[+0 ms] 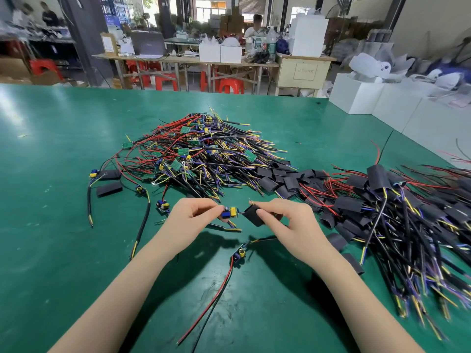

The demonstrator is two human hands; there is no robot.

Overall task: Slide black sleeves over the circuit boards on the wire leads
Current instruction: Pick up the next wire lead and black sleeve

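My left hand (190, 217) pinches a small circuit board (229, 213) with blue and yellow parts, held just above the green table. My right hand (283, 220) grips a flat black sleeve (254, 215) right beside the board, its open end facing the board with a thin wire lead between them. A big heap of bare boards on wire leads (201, 151) lies behind my hands. To the right spreads a pile of sleeved leads (397, 207).
Loose black sleeves (280, 178) lie between the two piles, two more (109, 189) at the left. One board with red and black wires (239, 254) lies under my hands. White boxes (356, 98) line the table's right edge. People work at benches beyond.
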